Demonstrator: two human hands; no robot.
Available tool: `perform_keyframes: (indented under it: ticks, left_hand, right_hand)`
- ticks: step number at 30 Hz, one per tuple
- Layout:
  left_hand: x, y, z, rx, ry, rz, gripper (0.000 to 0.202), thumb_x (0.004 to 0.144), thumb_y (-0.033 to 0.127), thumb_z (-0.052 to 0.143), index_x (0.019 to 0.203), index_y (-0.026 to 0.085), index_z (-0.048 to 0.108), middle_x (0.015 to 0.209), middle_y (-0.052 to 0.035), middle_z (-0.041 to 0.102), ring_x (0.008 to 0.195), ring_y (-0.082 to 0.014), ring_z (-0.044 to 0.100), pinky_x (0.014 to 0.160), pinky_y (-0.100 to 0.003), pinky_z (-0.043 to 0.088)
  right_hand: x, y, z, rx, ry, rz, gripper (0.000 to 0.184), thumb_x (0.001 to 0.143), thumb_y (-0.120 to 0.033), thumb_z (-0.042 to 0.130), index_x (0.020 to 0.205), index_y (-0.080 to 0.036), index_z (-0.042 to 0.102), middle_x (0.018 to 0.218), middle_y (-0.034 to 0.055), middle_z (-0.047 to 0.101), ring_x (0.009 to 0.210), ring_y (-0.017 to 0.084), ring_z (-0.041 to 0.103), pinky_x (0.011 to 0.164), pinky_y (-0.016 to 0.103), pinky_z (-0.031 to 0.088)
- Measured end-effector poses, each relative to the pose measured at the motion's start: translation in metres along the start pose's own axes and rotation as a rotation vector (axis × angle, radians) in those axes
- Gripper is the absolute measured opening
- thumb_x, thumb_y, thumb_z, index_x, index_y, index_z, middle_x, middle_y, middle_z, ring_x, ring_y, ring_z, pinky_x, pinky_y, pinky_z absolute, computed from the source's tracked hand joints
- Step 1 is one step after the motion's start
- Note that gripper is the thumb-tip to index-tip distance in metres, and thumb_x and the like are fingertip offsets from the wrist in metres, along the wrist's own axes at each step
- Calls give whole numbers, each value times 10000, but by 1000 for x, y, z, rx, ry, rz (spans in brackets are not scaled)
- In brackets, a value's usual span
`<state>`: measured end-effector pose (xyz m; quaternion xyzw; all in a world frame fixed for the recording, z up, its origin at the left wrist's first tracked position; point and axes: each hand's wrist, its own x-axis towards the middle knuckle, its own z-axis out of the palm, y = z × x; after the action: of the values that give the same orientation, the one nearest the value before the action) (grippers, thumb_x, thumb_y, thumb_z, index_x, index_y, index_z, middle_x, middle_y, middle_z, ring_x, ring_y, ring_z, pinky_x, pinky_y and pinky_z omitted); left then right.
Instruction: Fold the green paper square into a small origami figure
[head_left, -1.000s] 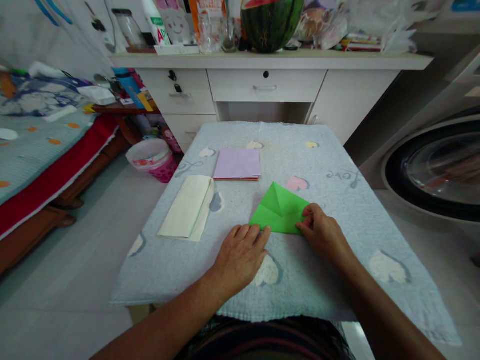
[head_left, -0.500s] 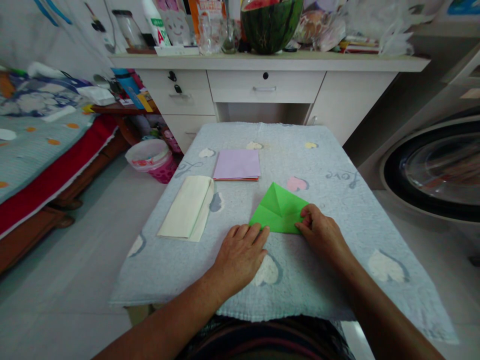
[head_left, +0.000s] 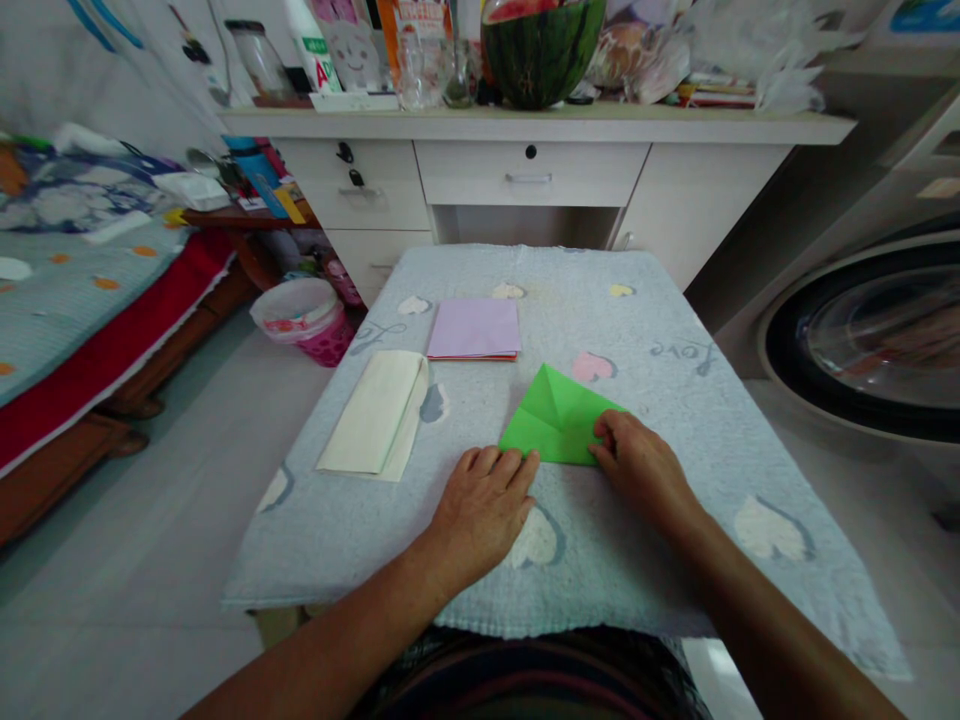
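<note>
A folded green paper [head_left: 553,420] lies on the table's pale blue cloth [head_left: 675,480], with a triangular flap pointing away from me. My right hand [head_left: 637,465] has its fingers curled onto the paper's right corner and pinches it there. My left hand [head_left: 484,505] lies flat on the cloth, fingers stretched out, with the fingertips at the paper's lower left edge.
A lilac paper stack [head_left: 475,328] lies further back on the table and a cream folded sheet [head_left: 375,412] to the left. Beyond are a white desk [head_left: 532,170] with a watermelon [head_left: 541,45], a pink bin [head_left: 304,318], a bed [head_left: 67,300] and a washing machine [head_left: 862,340].
My right hand has shifted slightly left along the green paper's right corner. The left hand and the paper stay where they were.
</note>
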<state>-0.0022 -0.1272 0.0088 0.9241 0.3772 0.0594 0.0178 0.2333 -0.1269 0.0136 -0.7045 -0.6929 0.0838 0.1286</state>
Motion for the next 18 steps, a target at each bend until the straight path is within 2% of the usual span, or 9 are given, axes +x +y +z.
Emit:
perform_keyframes:
  ticks: [3,6,8,12,18]
  left_hand:
    - [1,0,-1,2,-3,-7,437,946,356,492,1358,217,451,1190,-67,588,1030,-246,475,883,-425,383]
    - [1,0,-3,6,-3,-4,435,941,350,501,1354,219,454,1167,-72,591,1026,-248,475,876,-424,386]
    - [1,1,-3,6,2,-5,434,936,351,512,1347,221,460,1149,-73,592,1019,-246,478,873,-424,389]
    - [1,2,-2,12,14,-5,433,926,348,528,1336,219,472,1135,-73,593,1019,-247,489,875,-430,399]
    - [-2,-1,0,-3,22,-8,447,925,348,531,1334,180,470,1202,-87,597,1080,-250,499,919,-428,408]
  right_hand:
    - [2,-7,-2,-98,18,-207,117,841,-118,524,897,-194,593,922,79,599,859,223,540,744,316,402]
    - [2,-16,-6,-148,-79,-437,175,883,-113,495,924,-197,643,884,66,601,820,212,521,750,325,396]
    - [1,-21,-8,-176,-131,-524,217,892,-112,494,1018,-196,650,871,59,599,793,203,514,730,319,393]
    - [-8,-26,-10,-276,-128,-582,429,888,-100,485,1298,-212,541,945,82,595,805,212,511,722,327,407]
    - [-23,-35,-5,-415,-110,-575,552,881,-133,499,1417,-247,429,1036,129,579,860,252,513,745,373,454]
